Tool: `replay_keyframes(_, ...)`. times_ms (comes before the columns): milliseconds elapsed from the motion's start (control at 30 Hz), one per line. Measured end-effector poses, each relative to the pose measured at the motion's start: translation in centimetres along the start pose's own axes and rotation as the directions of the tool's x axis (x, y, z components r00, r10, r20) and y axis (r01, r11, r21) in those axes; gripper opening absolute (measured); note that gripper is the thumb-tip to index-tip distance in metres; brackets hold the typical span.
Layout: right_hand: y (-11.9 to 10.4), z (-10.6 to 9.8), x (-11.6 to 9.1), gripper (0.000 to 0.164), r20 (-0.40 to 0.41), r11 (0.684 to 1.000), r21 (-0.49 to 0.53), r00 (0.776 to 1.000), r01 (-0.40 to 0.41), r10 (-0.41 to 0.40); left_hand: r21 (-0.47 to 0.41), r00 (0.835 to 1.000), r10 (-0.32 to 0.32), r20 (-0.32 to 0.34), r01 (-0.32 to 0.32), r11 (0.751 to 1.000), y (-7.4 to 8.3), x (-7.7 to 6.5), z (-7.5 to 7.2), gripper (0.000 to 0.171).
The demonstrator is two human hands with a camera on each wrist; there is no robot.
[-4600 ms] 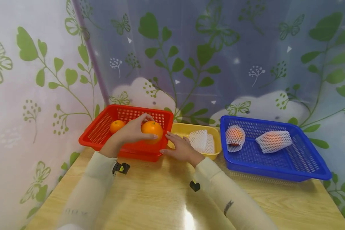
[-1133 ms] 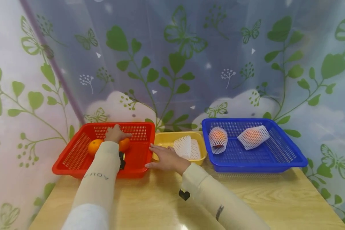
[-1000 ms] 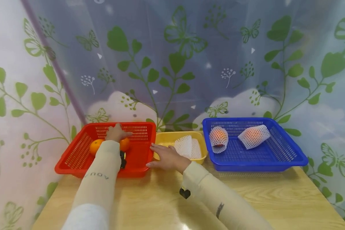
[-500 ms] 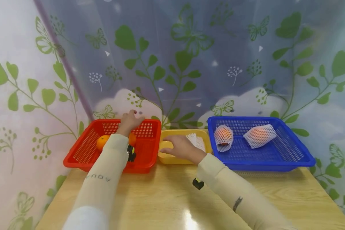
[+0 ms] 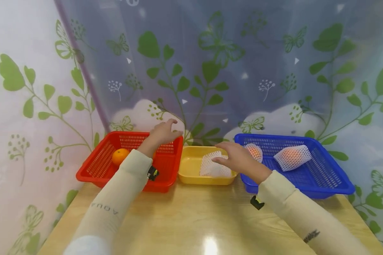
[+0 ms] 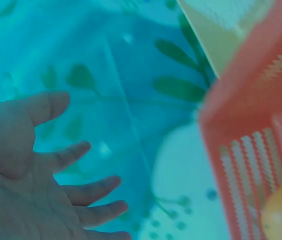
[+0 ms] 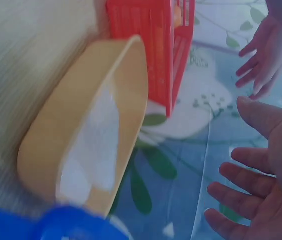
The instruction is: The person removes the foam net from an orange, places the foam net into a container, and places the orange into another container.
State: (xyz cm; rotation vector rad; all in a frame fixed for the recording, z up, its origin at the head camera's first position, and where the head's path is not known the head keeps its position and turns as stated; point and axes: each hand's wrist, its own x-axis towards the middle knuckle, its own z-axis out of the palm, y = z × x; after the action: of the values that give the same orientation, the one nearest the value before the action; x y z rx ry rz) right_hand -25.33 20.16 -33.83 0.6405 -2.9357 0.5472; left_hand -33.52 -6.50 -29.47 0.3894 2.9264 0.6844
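My left hand (image 5: 162,133) is raised over the back right part of the red basket (image 5: 97,178), its fingers spread and holding nothing. In that basket lies an orange (image 5: 120,156); a second one is mostly hidden behind my left wrist. My right hand (image 5: 239,157) hovers between the yellow tray (image 5: 186,179) and the blue basket (image 5: 333,193), fingers apart with nothing in them. White foam net sleeves (image 5: 212,166) lie in the tray. The blue basket holds two fruits in foam nets: one netted fruit (image 5: 254,152) partly behind my right hand, another netted fruit (image 5: 292,157) farther right.
All three containers stand side by side along the back of the wooden table (image 5: 191,219). A patterned curtain (image 5: 191,71) hangs right behind them. Bare wood shows in front of the containers.
My left hand has let go of the orange in the red basket, then risen and moved right. The right hand has left the red basket's rim and crossed the yellow tray toward the blue basket.
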Motion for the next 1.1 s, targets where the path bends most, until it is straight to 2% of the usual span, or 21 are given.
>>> replay_keyframes(167, 2.5, -1.5, -0.9, 0.062, 0.007, 0.997, -0.028, 0.997, -0.075, 0.075, 0.022, 0.994, 0.107, 0.017, -0.107, 0.994, 3.4, -1.1, 0.5, 0.063)
replay_keyframes(333, 5.2, -3.1, -1.5, 0.072, 0.049, 0.984, 0.006, 0.983, -0.179, 0.178, 0.036, 0.985, 0.173, 0.024, -0.173, 0.984, 6.5, -1.9, 2.1, 0.067)
replay_keyframes(467, 7.4, -4.3, -1.8, 0.081, 0.074, 0.955, 0.034, 0.954, -0.295, 0.292, 0.051, 0.977, 0.211, 0.019, -0.211, 0.976, 8.5, -2.2, 4.0, 0.070)
replay_keyframes(667, 10.9, -5.2, -2.7, 0.095, 0.059, 0.902, 0.047, 0.902, -0.430, 0.427, 0.040, 0.972, 0.234, 0.032, -0.235, 0.971, 11.1, -2.8, 7.0, 0.074)
replay_keyframes(800, 13.3, -5.5, -3.6, 0.100, 0.027, 0.843, 0.129, 0.852, -0.522, 0.523, 0.044, 0.972, 0.232, 0.025, -0.233, 0.971, 12.7, -2.9, 9.2, 0.075)
replay_keyframes(867, 14.4, -5.5, -3.9, 0.102, 0.008, 0.798, 0.182, 0.813, -0.574, 0.583, 0.057, 0.972, 0.234, 0.013, -0.234, 0.970, 13.4, -2.9, 10.3, 0.076)
replay_keyframes(967, 15.8, -5.2, -4.2, 0.101, -0.009, 0.707, 0.287, 0.736, -0.647, 0.677, 0.064, 0.972, 0.234, -0.017, -0.232, 0.971, 14.3, -2.8, 11.9, 0.076)
replay_keyframes(1100, 17.1, -4.7, -4.6, 0.102, 0.015, 0.544, 0.455, 0.617, -0.705, 0.787, 0.011, 0.971, 0.235, -0.043, -0.235, 0.972, 15.1, -2.6, 14.0, 0.077)
